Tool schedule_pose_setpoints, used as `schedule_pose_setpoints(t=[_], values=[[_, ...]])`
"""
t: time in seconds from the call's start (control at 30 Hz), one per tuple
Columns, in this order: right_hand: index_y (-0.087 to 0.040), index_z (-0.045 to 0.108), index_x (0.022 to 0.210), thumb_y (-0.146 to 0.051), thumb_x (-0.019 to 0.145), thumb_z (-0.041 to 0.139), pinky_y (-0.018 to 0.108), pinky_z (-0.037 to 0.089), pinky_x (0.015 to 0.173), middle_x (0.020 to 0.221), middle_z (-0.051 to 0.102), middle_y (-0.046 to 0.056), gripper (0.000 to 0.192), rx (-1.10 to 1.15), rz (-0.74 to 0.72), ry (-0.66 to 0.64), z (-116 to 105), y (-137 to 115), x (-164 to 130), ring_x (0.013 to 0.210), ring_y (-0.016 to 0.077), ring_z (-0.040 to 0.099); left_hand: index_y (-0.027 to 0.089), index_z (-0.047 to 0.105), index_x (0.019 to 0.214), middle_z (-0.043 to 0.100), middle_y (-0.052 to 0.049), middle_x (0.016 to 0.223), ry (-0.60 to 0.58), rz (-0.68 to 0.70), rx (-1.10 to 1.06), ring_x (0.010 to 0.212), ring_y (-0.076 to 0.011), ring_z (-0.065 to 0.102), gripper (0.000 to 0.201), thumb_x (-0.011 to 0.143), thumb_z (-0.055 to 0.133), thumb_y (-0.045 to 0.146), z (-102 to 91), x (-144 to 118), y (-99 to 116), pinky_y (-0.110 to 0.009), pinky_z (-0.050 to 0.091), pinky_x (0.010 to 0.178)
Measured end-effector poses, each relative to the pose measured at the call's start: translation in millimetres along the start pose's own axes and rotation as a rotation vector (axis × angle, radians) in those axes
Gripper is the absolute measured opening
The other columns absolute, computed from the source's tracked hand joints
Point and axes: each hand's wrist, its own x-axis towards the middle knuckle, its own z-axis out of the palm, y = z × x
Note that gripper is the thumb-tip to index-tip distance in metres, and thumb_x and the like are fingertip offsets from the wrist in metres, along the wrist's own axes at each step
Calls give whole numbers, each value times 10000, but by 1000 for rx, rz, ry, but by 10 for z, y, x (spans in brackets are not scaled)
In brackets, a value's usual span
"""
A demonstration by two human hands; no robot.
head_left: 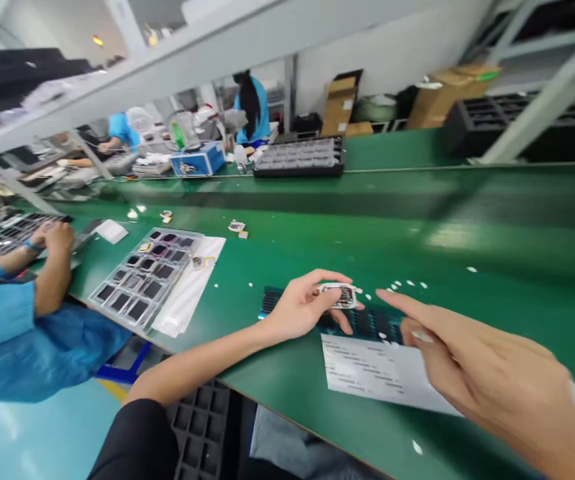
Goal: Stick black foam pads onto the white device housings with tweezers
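My left hand is closed around a small white-framed device with its circuit board exposed, held just above the bench. My right hand is at the right, its index finger stretched toward the device and apart from it. The thumb is lower, and I make out nothing between the fingers. Beneath the hands are a dark green slotted strip and a white printed sheet, partly hidden by my right hand. Small white pieces lie scattered between and behind the hands.
A clear compartment tray of dark square parts rests on white sheets at left. Two small assemblies, one here, lie farther back. A co-worker's hands are at the far left. A metal shelf beam crosses above the green bench.
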Motion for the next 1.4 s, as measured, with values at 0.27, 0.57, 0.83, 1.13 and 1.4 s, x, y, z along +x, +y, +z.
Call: schedule_pose_setpoints(t=[0.27,0.57,0.83,1.13,1.4], values=[[-234,634,1438,-248,1136,611,206,545,598,883,790,-35,303,7,112,-60,206,-86,-330,641,90,706,179,661,1470,780,-66,844,-85,-108,169,709,-208,808,657,1055,614,687,213,-278,22,-256,540,603],[-207,649,1319,-138,1087,633,235,573,630,938,799,-12,243,78,199,-94,218,-253,-365,719,119,742,159,683,1469,807,-53,736,-47,-18,435,589,-156,754,446,1134,495,387,257,-345,50,-234,552,561],[-205,638,1226,-149,1120,536,269,531,561,986,782,-5,158,108,181,-223,232,-261,-432,713,118,718,120,770,1267,766,-3,664,25,136,589,541,-120,744,326,1094,514,226,298,-350,38,-177,566,526],[-274,642,1338,-202,1099,662,185,586,662,987,806,-45,251,176,273,-95,205,-219,-356,737,82,751,144,716,1369,769,-6,684,11,44,480,579,-160,780,373,1158,491,355,276,-374,118,-238,571,537],[-196,633,1291,-186,1131,595,228,552,640,1023,813,3,166,119,224,-121,253,-272,-397,760,100,753,117,731,1307,780,-1,674,23,98,548,536,-144,758,320,1130,503,254,282,-345,108,-218,539,494]])
